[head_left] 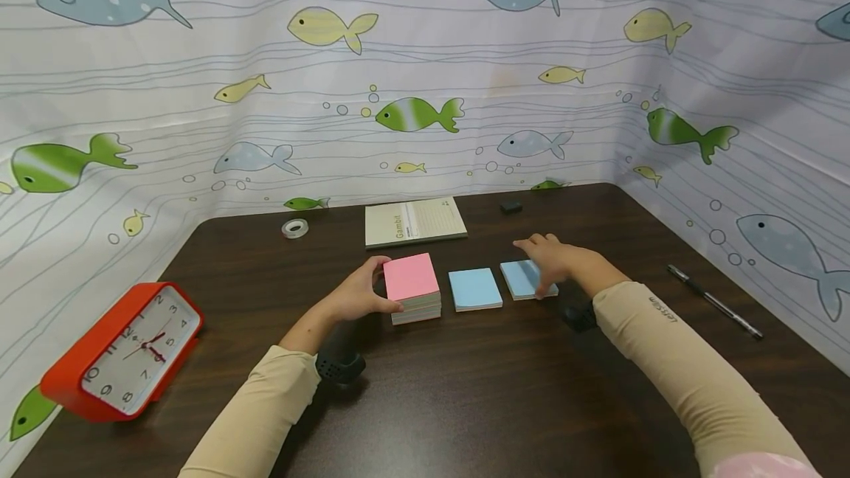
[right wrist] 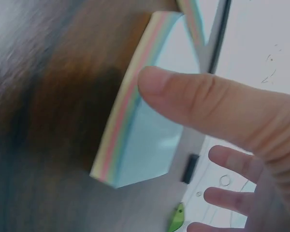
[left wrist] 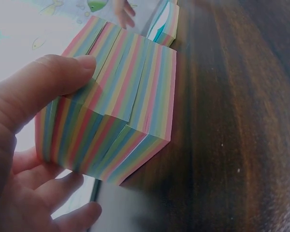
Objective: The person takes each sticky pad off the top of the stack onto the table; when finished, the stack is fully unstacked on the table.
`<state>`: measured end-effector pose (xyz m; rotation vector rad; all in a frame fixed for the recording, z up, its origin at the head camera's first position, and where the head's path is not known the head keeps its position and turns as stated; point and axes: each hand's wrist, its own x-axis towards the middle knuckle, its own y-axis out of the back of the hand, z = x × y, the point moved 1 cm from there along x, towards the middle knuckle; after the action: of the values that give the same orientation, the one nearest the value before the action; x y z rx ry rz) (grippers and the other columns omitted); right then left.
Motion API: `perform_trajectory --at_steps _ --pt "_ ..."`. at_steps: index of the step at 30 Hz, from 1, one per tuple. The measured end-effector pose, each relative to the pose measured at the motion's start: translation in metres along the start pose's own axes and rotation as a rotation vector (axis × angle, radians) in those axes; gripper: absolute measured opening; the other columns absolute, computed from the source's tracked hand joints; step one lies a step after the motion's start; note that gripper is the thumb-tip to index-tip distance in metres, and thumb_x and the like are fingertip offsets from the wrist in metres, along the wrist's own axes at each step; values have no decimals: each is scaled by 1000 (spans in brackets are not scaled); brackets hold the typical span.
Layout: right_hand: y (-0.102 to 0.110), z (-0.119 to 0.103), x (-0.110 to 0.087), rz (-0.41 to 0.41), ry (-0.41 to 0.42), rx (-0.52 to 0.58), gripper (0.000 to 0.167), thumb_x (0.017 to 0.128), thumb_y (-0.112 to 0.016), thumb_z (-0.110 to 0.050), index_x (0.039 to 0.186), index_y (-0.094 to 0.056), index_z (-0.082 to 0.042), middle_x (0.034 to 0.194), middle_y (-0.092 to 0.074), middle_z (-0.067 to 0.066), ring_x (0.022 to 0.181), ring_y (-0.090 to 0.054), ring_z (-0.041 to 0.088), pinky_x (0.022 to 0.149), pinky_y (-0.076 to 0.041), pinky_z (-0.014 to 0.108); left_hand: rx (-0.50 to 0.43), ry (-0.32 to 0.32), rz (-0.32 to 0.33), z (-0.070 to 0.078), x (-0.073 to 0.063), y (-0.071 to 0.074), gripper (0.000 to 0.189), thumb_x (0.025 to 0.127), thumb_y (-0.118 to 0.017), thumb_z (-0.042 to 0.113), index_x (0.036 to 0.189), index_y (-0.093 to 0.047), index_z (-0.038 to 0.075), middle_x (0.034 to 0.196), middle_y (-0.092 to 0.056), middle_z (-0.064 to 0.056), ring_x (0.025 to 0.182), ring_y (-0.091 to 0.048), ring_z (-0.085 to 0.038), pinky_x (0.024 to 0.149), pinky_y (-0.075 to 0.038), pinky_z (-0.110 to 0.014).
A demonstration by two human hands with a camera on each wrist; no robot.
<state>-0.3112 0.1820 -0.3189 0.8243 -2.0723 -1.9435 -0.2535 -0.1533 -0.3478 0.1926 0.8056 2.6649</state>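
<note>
The near edge of the dark tabletop falls outside the head view, whose lower border also cuts off the left sleeve and the right sleeve; a pink patch overlaps the latter, too cropped to identify. By the left edge, a red alarm clock leans tilted, its back hidden. Toward the right edge lies a pen, slanting. Around the tabletop's middle, the left hand is clamped on a pink-topped stack of note pads from its left side, thumb on the near side; the head view hides most of the other fingers, while the left wrist view shows striped sides with slightly uneven seams. Just right of the stack lies a middle blue pad, apart from it. Beyond a narrow gap is a right blue pad, partly covered by the right hand: thumb and fingers are spread apart, the thumb across the pad's edge, though whether it presses there I cannot tell. Near the far edge rest a notebook reading "Gambit", its smaller print illegible, a tape roll toward the far left corner, and a small black block, too small to make out. Behind, a fish-patterned curtain runs out of frame.
</note>
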Motion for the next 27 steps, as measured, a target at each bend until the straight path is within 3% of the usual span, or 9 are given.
perform_trajectory --at_steps 8,27 --pt "9 -22 -2 26 75 53 95 63 -79 -23 136 -23 -1 131 -28 22 117 -24 41 84 -34 52 -22 2 -4 -1 0 0 88 62 -78 17 129 -23 -2 132 -29 -19 124 -25 -32 96 -26 -43" --pt "17 -75 4 75 193 36 88 69 -73 -32 137 -24 -8 133 -30 17 120 -25 32 86 -35 47 -25 3 -11 -5 1 -3 89 63 -78 16 129 -22 -1 133 -27 -18 125 -23 -32 97 -23 -45"
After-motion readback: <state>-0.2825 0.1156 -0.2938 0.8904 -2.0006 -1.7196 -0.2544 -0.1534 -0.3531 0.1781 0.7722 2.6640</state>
